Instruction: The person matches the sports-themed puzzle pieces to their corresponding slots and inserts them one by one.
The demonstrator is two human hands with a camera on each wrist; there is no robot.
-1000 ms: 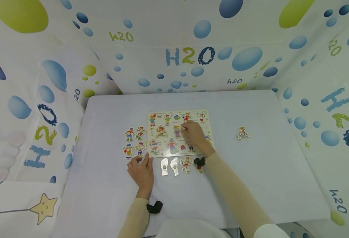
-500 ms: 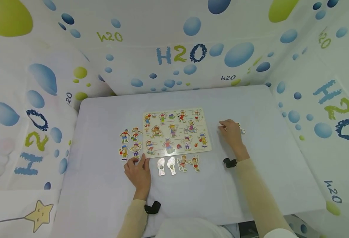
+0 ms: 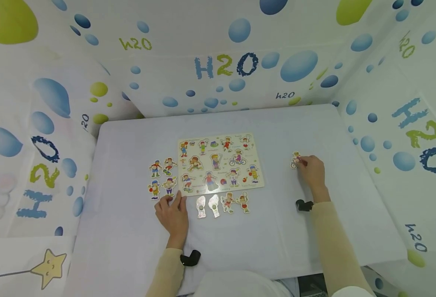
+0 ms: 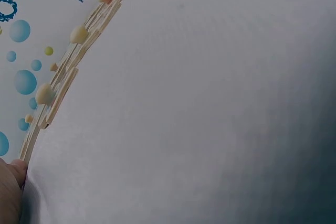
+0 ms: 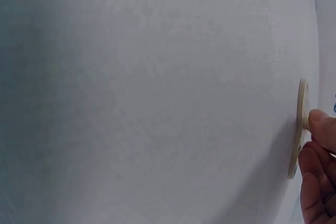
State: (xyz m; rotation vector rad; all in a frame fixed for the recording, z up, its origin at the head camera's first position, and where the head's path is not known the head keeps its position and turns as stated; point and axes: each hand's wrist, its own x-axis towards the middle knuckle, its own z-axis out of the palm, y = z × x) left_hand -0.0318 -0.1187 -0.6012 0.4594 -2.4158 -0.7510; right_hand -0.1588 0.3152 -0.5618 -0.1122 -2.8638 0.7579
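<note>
Smooth white cloth [image 3: 262, 231] covers the desk [image 3: 121, 247]. Near its right edge the right hand [image 3: 313, 171] pinches the bike piece [image 3: 295, 159] (thin, with a pale, wood-like rim) by its knob [image 5: 306, 123]; half a second ago it hovered ungripping, nearer the glossy board [image 3: 249, 186]. Left hand [image 3: 173, 218], fingers loosely bent, touches the board's near-left corner, as before. Flat loose pieces [image 3: 228, 202] line the board's left and near edges; whether its figures are inset, I cannot tell.

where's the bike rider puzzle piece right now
In the head view, the bike rider piece is well to the right of the puzzle board, pinched in the right hand.
</note>
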